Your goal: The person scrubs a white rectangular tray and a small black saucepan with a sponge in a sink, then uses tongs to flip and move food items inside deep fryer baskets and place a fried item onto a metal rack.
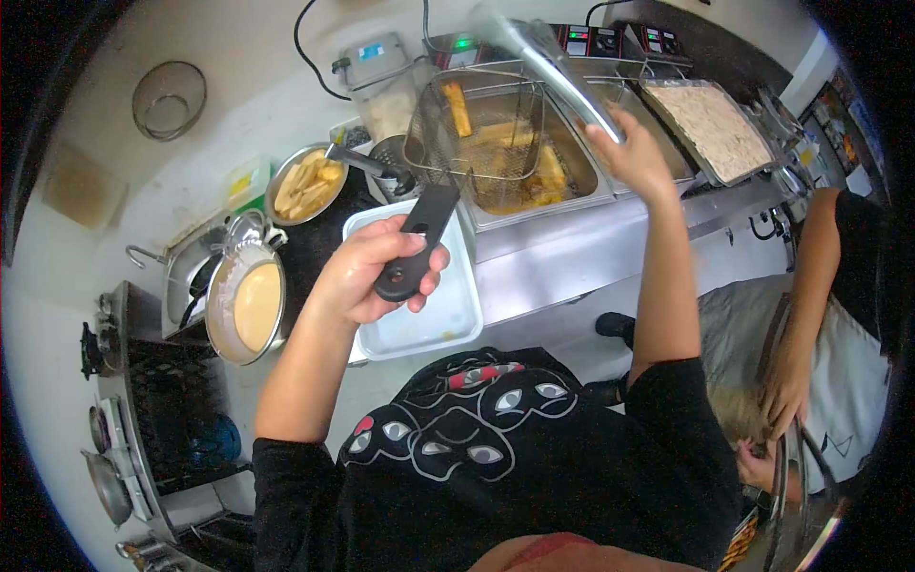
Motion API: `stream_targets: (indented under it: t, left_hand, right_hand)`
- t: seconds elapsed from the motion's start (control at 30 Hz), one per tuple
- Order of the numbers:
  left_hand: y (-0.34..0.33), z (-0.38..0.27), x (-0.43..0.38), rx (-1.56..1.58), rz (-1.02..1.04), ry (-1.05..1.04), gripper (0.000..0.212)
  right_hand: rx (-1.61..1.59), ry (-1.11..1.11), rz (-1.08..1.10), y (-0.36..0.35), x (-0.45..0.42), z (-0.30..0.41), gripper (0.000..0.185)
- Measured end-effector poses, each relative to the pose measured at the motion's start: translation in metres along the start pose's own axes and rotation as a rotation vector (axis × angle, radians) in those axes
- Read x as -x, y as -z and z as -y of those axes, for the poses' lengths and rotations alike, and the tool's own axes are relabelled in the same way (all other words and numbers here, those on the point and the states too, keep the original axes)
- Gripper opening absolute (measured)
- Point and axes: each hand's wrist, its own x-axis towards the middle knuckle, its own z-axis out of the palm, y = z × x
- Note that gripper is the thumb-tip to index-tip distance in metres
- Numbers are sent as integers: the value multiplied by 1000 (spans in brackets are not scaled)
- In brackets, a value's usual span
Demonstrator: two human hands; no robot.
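My left hand (pixel 364 268) grips the black handle (pixel 437 218) of a wire fryer basket (pixel 429 129). The basket is tilted over a steel deep fryer (pixel 597 171), with one golden fried stick (pixel 456 109) against its mesh. Below and beside it, more golden pieces (pixel 552 175) lie in the frying oil. In my right hand (pixel 632 154) are metal tongs (pixel 572 86), raised above the fryer; their far end is blurred. A white plastic tray (pixel 422 336) sits under my left hand.
At left are a metal bowl of pale yellow sticks (pixel 307 187) and a bowl of batter (pixel 259 307). Behind the fryer's left side stands a clear container (pixel 386 104). A floury tray (pixel 708 129) rests at right, near a co-worker's arm (pixel 804 336).
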Motion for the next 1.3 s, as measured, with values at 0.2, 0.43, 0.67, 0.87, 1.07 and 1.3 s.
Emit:
stream_targets:
  t: [0.2, 0.43, 0.67, 0.87, 1.07, 1.3]
  left_hand:
    - [2, 13, 0, -6, 126, 47, 25]
    - [11, 28, -3, -1, 165, 80, 30]
    - [27, 28, -5, 57, 193, 28, 36]
    - [112, 79, -79, -659, -684, -516, 78]
    - [161, 36, -155, -1126, -1193, -943, 114]
    - [229, -38, -175, -725, -863, -679, 70]
  right_hand:
    - [-579, -311, -4, -75, 21, -4, 60]
    - [-679, -428, -45, -78, 25, -11, 44]
    - [-567, -412, -30, -78, 28, 0, 40]
    - [-548, -374, -103, -85, 32, -19, 37]
    - [-516, -379, -122, -82, 41, -3, 35]
    - [-613, -429, -92, -77, 45, 3, 39]
